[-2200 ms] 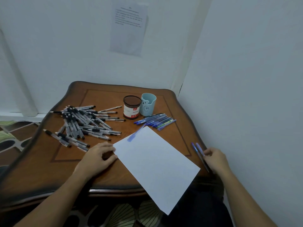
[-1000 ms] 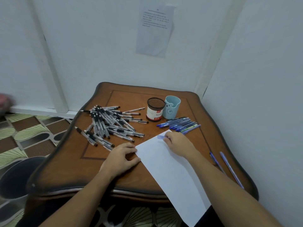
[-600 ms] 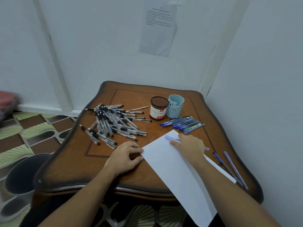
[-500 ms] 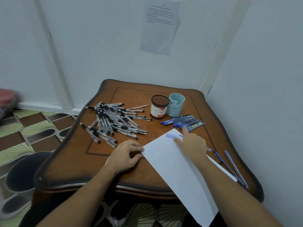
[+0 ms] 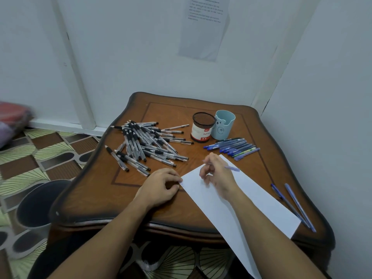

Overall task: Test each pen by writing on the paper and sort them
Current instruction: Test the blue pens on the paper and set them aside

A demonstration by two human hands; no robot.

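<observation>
A light blue pen (image 5: 231,168) was in the right hand (image 5: 218,174), near the middle of the frame. The fingers were curled around it, and the pen stuck out to the right, over the top corner of the white paper (image 5: 241,200). The hand was blurry, so I could not tell if the tip touched the paper. I think the step was getting this pen ready to test.

The left hand (image 5: 161,187) lay on the counter (image 5: 100,188), fingers bent, and pressed on the left corner of the paper. It held nothing else.

A big pile of black pens (image 5: 145,146) lay to the upper left. A row of blue pens (image 5: 233,148) lay above the paper, just below a brown cup (image 5: 202,127) and a blue cup (image 5: 223,124). Two blue pens (image 5: 291,204) lay apart at the right edge.

Next, the tip would need to point down and be dragged on the paper while the left hand kept the paper from sliding.
</observation>
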